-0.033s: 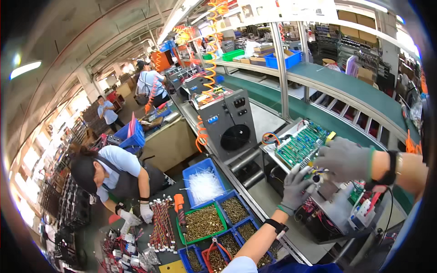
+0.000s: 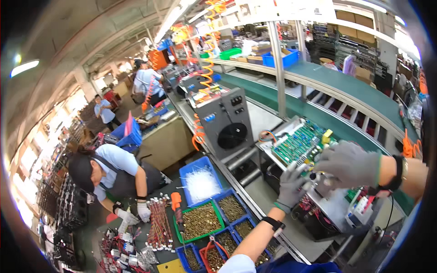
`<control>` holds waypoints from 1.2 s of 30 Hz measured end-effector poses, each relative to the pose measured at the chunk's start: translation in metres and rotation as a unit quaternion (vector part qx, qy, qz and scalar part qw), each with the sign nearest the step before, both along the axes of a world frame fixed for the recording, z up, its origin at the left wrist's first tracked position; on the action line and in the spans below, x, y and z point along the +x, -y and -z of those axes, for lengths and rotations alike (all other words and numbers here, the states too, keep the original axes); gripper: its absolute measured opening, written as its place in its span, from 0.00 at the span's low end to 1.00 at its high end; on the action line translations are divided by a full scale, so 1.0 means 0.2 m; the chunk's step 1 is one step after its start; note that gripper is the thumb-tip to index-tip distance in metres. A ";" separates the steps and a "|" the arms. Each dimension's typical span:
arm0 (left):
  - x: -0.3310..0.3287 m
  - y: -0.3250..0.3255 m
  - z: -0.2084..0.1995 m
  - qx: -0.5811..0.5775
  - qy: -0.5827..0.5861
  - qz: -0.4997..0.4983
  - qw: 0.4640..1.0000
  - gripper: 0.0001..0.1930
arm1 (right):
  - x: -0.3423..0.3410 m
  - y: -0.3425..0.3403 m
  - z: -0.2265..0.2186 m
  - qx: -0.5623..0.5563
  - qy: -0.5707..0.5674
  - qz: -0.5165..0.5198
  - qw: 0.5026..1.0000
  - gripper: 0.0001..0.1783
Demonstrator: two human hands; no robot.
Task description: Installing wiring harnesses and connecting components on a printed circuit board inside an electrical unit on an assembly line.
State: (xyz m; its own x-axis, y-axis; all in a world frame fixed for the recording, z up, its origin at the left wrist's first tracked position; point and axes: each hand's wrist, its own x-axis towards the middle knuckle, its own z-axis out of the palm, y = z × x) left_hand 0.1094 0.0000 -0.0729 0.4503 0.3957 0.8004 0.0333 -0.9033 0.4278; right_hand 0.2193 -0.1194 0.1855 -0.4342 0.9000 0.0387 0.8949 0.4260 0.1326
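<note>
Both my hands wear grey gloves and meet at the near edge of an opened machine with a green circuit board (image 2: 298,144) on top. My left hand (image 2: 291,185) has its fingers bent toward a small dark round part (image 2: 312,176) at the fingertips. My right hand (image 2: 353,164) curls down beside it from the right, its fingertips partly hidden and blurred. What exactly the fingers pinch is too small to make out. A yellow block-shaped component (image 2: 327,135) sits at the board's right end, just past my right hand.
On the left stand a blue bin of white ties (image 2: 200,182), a green tray of brass-coloured hardware (image 2: 200,221) and an orange-handled screwdriver (image 2: 177,207). A co-worker (image 2: 116,173) bends over bundled wires (image 2: 160,223). A grey machine panel (image 2: 225,120) rises ahead, below orange coiled hoses.
My right hand has shifted slightly down and right, uncovering more of the yellow component. My left hand stays near the small part. The whole view has shifted a little.
</note>
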 end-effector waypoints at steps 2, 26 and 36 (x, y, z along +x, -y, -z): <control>0.04 -0.02 -0.06 -0.001 0.022 0.037 0.999 0.07 | -0.09 0.32 -0.10 -0.058 -0.026 0.040 0.997 0.14; -0.08 -0.11 0.14 -0.151 0.004 -0.089 0.985 0.21 | 0.02 0.22 0.75 0.450 -0.269 0.104 0.845 0.13; -0.24 1.08 0.50 -0.155 -0.321 0.273 0.894 0.27 | -0.34 0.34 0.73 0.508 -0.381 0.159 0.756 0.19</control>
State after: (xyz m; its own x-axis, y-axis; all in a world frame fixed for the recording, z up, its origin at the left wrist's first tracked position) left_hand 0.0621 -0.2153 -0.1731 0.9708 0.1360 0.1977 -0.0467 -0.7009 0.7117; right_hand 0.1520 -0.1876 0.0402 0.2957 0.2924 0.9094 0.9117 0.1978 -0.3601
